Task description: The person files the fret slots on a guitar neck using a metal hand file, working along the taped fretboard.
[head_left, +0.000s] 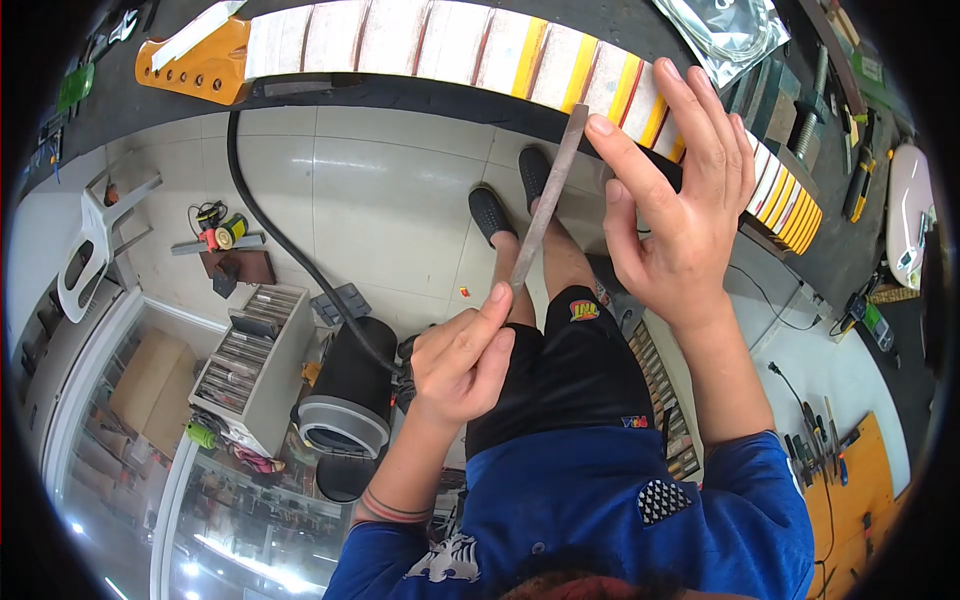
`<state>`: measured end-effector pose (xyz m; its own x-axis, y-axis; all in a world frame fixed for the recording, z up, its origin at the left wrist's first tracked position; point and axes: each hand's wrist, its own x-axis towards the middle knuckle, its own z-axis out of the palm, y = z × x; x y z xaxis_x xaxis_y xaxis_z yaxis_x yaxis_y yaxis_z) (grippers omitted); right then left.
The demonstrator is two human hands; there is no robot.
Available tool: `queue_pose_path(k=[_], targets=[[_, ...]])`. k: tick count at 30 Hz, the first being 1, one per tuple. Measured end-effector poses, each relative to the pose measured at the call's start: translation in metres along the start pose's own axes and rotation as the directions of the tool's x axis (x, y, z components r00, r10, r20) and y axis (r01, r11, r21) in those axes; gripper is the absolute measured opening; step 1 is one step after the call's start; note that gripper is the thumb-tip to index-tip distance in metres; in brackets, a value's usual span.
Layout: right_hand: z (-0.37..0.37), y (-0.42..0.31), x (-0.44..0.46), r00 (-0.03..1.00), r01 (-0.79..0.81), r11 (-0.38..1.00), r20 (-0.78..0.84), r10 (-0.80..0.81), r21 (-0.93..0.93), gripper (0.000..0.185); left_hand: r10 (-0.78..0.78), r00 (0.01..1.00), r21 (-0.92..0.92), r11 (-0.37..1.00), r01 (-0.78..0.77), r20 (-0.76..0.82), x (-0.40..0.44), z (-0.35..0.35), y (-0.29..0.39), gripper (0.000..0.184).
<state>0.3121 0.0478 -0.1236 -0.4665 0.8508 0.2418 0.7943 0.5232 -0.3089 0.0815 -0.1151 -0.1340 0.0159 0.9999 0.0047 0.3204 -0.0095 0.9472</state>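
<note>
A guitar neck (390, 40) lies along the bench, its orange-brown headstock (195, 65) at the left. White and yellow tape covers the fingerboard between the dark fret lines. My left hand (460, 360) is closed around the lower end of a flat metal file (548, 205). The file slants upward, and its far tip overlaps the neck's near edge in view; whether it touches cannot be told. My right hand (685, 185) is over the right part of the neck, fingers spread, nothing held. Its index fingertip is close beside the file's tip.
A clear bag with coiled strings (725, 35) and a vise-like tool (790, 110) are behind the neck. A yellow-handled cutter (860, 185) lies at the right. Below are a black hose (265, 215), a bin (345, 400), a white chair (95, 240) and a glass cabinet (250, 530).
</note>
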Motion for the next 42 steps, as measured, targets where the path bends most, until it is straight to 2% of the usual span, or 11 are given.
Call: queue_pose_path(k=[4,8,11,15,18,20,25,28,31,36,42], targets=[[0.000,0.001,-0.001,1.000,-0.013,1.000,-0.004,0.013,0.016,0.069,-0.055,0.998,-0.046,0.998,0.054,-0.020,0.033,0.009,0.013,0.051],[-0.004,-0.003,0.001,0.999,-0.035,0.999,0.017,0.034,0.023,0.069,0.104,0.987,0.001,0.994,-0.105,-0.122,0.119,0.032,0.018,0.060],[-0.004,-0.003,0.001,0.999,-0.029,0.999,0.018,0.029,0.021,0.069,0.110,0.989,0.088,0.991,-0.101,-0.101,0.102,0.028,0.016,0.062],[-0.001,0.000,0.000,1.000,-0.010,1.000,-0.006,0.010,0.013,0.069,-0.086,0.995,0.233,0.970,0.070,0.056,0.023,0.004,0.025,0.056],[-0.001,0.000,0.000,1.000,-0.007,1.000,-0.007,0.007,0.014,0.068,0.046,0.999,0.235,0.971,-0.039,-0.026,0.033,0.013,0.019,0.061],[-0.004,-0.004,0.003,1.000,-0.028,1.000,0.012,0.028,0.011,0.068,0.179,0.977,0.205,0.967,-0.153,-0.116,0.093,0.030,0.012,0.065],[-0.003,-0.004,0.002,1.000,-0.023,1.000,0.013,0.023,-0.006,0.066,0.160,0.981,0.199,0.970,-0.137,-0.107,0.088,0.029,0.009,0.064],[-0.004,-0.003,0.002,1.000,-0.021,1.000,0.017,0.021,0.000,0.064,0.039,0.998,0.307,0.950,-0.051,0.045,0.004,0.004,0.013,0.059],[-0.004,-0.002,0.002,1.000,-0.022,1.000,0.022,0.022,0.008,0.064,0.069,0.997,0.265,0.962,-0.072,0.023,-0.031,-0.007,0.008,0.061],[-0.001,-0.002,0.000,1.000,-0.019,1.000,0.013,0.019,0.005,0.067,0.100,0.991,0.170,0.982,-0.084,-0.087,-0.014,-0.001,0.004,0.063],[-0.002,-0.002,0.001,1.000,-0.016,1.000,0.023,0.016,0.007,0.068,0.048,0.999,0.133,0.990,-0.047,-0.003,0.000,-0.001,0.003,0.060]])
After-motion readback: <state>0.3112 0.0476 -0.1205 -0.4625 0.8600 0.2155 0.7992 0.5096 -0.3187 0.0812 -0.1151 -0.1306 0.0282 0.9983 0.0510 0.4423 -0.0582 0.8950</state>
